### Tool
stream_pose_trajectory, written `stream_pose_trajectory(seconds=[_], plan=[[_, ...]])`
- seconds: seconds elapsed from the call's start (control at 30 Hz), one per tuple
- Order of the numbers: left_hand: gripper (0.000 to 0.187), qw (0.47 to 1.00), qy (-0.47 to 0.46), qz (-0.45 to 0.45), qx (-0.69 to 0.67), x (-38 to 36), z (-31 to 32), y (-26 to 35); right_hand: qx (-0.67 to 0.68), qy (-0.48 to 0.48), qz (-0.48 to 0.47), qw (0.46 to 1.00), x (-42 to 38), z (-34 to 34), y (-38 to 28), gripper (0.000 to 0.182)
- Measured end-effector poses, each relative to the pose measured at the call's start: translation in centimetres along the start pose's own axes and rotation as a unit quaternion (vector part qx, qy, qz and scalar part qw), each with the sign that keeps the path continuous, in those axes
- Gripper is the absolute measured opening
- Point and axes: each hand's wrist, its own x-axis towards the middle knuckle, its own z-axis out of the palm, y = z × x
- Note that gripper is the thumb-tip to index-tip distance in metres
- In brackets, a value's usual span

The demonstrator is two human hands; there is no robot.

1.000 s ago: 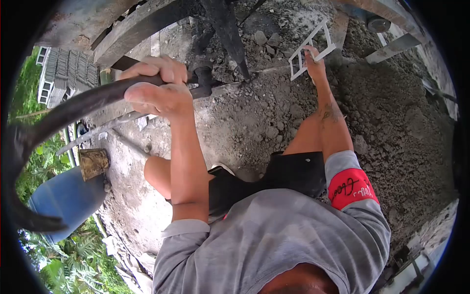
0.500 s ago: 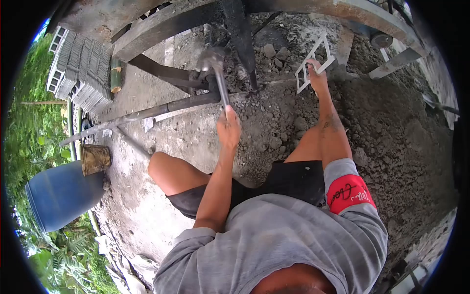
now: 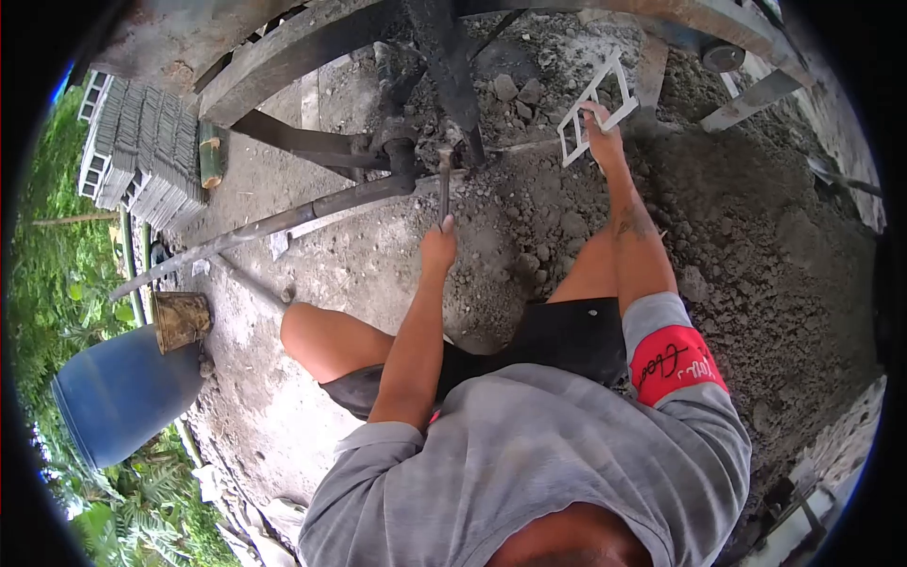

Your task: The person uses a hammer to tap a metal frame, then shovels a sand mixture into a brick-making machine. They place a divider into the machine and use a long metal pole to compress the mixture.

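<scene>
My left hand [image 3: 438, 249] is wrapped around the handle of a hammer [image 3: 445, 192], which points away from me. The hammer's head is low, close to the foot of a dark metal post [image 3: 442, 61] and the joint of a long pipe [image 3: 274, 227]. Out to the right, my right hand [image 3: 601, 132] grips one bar of a pale rectangular frame with crossbars [image 3: 573, 139], held tilted above the dusty ground.
Heavy beams [image 3: 283, 71] of a metal structure arch overhead. Stacked hollow blocks [image 3: 132, 142], a bamboo piece [image 3: 210, 156], a dirty bucket [image 3: 181, 321] and a blue drum [image 3: 132, 387] stand left. Loose rubble [image 3: 784, 274] covers the ground at right.
The hammer has swung from a raised, leftward position down and right, its head now lower beside the post. My right hand still holds the pale frame; the view has shifted slightly.
</scene>
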Motion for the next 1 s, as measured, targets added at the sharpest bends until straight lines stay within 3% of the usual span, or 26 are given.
stream_pose_trajectory(seconds=[0.07,0.1,0.17,0.23,0.3,0.33,0.4,0.43,0.5,0.53,0.57,0.7,0.77,0.8,0.9,1.0], plan=[[0.052,0.981,0.041,-0.093,-0.162,-0.9,-1.2,0.4,0.047,0.034,-0.021,0.998,-0.4,0.2,0.7,0.017],[0.052,0.983,0.042,-0.091,-0.156,-1.2,-3.2,1.4,0.038,0.034,-0.066,0.997,-0.3,0.0,0.9,0.016],[0.044,0.892,0.048,0.017,-0.449,-2.9,-8.2,5.7,0.036,0.024,-0.028,0.999,-0.5,-0.2,0.3,0.018],[0.042,0.827,0.083,0.146,-0.536,-3.2,-12.2,9.9,0.047,0.014,0.005,0.999,-0.5,-0.2,0.0,0.021],[0.044,0.768,0.152,0.292,-0.55,-3.1,-15.5,14.2,0.033,0.005,0.015,0.999,-0.5,0.0,-0.4,0.021],[0.044,0.768,0.151,0.289,-0.552,-2.3,-15.2,14.5,0.022,-0.005,0.02,1.0,-0.4,-0.1,-0.2,0.021],[0.046,0.718,0.217,0.406,-0.522,-0.5,-14.7,15.1,0.02,-0.008,0.008,1.0,-0.5,0.0,0.3,0.021],[0.049,0.769,0.207,0.353,-0.492,0.9,-11.0,11.4,0.015,-0.002,-0.008,1.0,-0.4,0.1,0.4,0.02],[0.055,0.909,0.237,0.178,-0.292,1.5,-2.4,3.6,0.008,-0.001,-0.014,1.0,-0.3,-0.1,0.5,0.019],[0.058,0.967,0.075,-0.003,-0.244,0.8,-1.0,1.5,0.011,-0.001,-0.016,1.0,-0.5,0.0,0.3,0.019],[0.061,0.962,-0.088,-0.181,-0.182,0.1,-0.6,0.2,0.017,-0.003,-0.003,1.0,-0.5,0.1,-0.1,0.019],[0.061,0.939,-0.02,-0.171,-0.297,-4.3,-1.0,-0.3,0.035,0.005,-0.012,0.999,-0.6,0.2,0.9,0.019],[0.058,0.931,-0.002,-0.057,-0.362,-5.3,-3.2,3.4,0.036,0.021,-0.035,0.999,-0.1,0.3,0.5,0.019],[0.058,0.929,0.0,-0.056,-0.366,-5.7,-4.9,5.3,0.034,0.019,-0.039,0.998,-0.2,0.2,0.1,0.019],[0.055,0.84,0.027,0.08,-0.536,-7.3,-12.6,12.0,0.035,0.004,-0.004,0.999,-0.3,0.3,-0.4,0.019],[0.059,0.7,0.132,0.324,-0.623,-6.6,-22.0,16.2,0.038,-0.011,0.006,0.999,-0.2,0.1,0.5,0.018]])
